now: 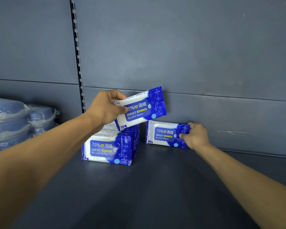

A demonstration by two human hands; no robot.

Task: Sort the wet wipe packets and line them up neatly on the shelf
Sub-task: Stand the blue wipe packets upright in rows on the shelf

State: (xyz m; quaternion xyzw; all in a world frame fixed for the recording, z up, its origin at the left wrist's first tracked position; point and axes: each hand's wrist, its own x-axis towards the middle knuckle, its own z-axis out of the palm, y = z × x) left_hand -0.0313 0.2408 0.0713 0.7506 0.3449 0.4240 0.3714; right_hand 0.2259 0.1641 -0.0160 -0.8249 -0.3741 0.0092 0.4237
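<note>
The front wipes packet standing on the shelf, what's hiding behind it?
Behind the front packet stands a row of more packets; only their top and side edges show. How many is unclear. The left hand holds a tilted packet above them.

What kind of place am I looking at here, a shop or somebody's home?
Most likely a shop or stockroom. The dark grey metal shelf has a slotted upright rail in its back panel, identical blue-and-white alcohol wipe packets stand in a row, and plastic-wrapped blue bundles sit stacked at the left.
</note>
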